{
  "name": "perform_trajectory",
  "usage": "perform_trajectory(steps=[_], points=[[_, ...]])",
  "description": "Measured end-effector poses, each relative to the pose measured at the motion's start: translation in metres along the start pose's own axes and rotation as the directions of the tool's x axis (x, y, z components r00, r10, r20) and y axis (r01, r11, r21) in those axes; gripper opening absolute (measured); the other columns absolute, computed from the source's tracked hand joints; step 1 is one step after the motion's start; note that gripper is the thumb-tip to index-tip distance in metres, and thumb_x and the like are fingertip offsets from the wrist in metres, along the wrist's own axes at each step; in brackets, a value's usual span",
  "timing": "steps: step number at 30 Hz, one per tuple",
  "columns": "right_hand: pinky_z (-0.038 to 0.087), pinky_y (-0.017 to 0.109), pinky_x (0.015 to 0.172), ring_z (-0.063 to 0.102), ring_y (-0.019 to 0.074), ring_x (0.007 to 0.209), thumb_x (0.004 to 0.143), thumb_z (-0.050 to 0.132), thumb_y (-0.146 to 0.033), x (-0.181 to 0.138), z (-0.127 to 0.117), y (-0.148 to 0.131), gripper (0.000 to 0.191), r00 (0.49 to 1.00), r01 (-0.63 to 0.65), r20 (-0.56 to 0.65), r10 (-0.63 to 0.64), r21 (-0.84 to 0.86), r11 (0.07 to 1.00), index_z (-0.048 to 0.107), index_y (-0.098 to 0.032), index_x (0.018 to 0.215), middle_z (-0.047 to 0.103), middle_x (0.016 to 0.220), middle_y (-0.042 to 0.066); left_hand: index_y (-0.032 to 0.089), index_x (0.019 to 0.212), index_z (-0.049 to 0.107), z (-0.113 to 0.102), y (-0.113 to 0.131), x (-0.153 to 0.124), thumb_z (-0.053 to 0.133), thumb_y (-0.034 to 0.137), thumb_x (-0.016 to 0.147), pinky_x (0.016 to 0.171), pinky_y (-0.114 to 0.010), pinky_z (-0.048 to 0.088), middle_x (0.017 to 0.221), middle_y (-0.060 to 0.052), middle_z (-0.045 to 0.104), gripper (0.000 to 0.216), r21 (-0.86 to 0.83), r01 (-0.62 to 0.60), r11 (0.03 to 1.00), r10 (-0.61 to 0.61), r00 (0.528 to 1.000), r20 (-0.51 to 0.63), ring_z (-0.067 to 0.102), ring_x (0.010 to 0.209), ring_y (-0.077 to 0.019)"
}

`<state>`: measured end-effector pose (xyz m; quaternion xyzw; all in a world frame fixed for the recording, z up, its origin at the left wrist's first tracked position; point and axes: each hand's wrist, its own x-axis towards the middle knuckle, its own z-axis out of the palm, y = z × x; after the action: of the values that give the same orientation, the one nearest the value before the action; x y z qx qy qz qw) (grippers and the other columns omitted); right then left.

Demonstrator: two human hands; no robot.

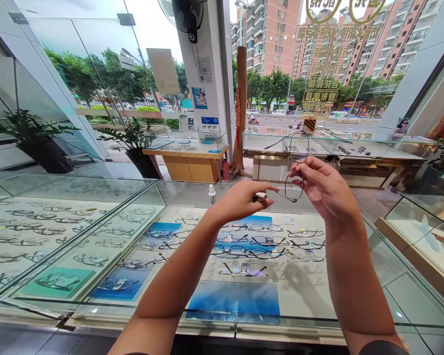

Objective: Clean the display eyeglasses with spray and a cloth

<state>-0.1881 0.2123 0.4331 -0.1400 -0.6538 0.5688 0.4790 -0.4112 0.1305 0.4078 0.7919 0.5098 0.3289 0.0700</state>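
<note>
Bright street windows [266,111] glow behind the glass display case [307,301], and above it I've got thin-rimmed eyeglasses [299,149] up on end in midair. Right hand [325,190]: thumb and fingers pinched together around the bridge, by the look of it. Left hand [240,199]: index stretched toward the lower rim, contact unclear, the others curled on a small pale piece [260,195]. Light, springy, fragile, I'd judge; grip bridge or rim, avoid slick lenses. Dark, slender rims, rounded clear lenses.

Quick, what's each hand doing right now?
Left hand: holding a small pale item, too unclear to name.
Right hand: closed, holding glasses.
</note>
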Motion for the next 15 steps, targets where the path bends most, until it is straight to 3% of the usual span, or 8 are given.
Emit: perform_trajectory(steps=[4,8,12,15], points=[[0.056,0.042,0.095,0.068,0.0254,0.106,0.087,0.081,-0.052,0.0,-0.003,-0.001,0.028,1.0,0.014,-0.028,-0.014,-0.012,1.0,0.065,-0.03,0.089,0.071,0.107,0.003,0.029,0.138,0.067,-0.009,-0.017,-0.002,0.066,0.044,0.099,0.061,-0.03,0.05,0.085,0.0,0.07,0.041,-0.069,0.089,0.994,-0.095,0.991,-0.097,0.06,0.064,-0.0157],[0.056,0.04,0.093,0.068,0.024,0.103,0.088,0.083,-0.049,0.001,-0.004,-0.001,0.024,0.998,0.028,-0.052,-0.028,0.004,1.0,0.068,-0.03,0.088,0.071,0.103,0.002,0.029,0.151,0.05,-0.01,-0.046,0.002,0.056,0.027,0.096,0.062,-0.032,0.052,0.094,-0.004,0.07,0.055,-0.151,0.241,0.959,-0.256,0.963,-0.085,0.062,0.066,-0.0177],[0.056,0.04,0.091,0.068,0.0242,0.1,0.086,0.085,-0.048,0.001,-0.002,-0.002,0.024,0.997,0.036,-0.062,-0.037,-0.01,0.999,0.068,-0.03,0.085,0.069,0.098,0.002,0.025,0.134,0.057,0.002,-0.073,0.01,0.052,0.019,0.09,0.076,-0.035,0.056,0.111,-0.009,0.072,0.045,-0.087,0.402,0.911,-0.41,0.906,-0.104,0.07,0.088,-0.0224],[0.056,0.042,0.09,0.068,0.0262,0.102,0.084,0.084,-0.052,0.001,-0.001,-0.003,0.028,0.996,0.034,-0.077,-0.039,-0.067,0.997,0.066,-0.03,0.087,0.069,0.099,0.003,0.024,0.123,0.06,0.011,-0.089,0.014,0.061,0.026,0.091,0.072,-0.034,0.053,0.102,-0.008,0.076,0.033,-0.042,0.524,0.851,-0.526,0.848,-0.073,0.071,0.083,-0.0233]])
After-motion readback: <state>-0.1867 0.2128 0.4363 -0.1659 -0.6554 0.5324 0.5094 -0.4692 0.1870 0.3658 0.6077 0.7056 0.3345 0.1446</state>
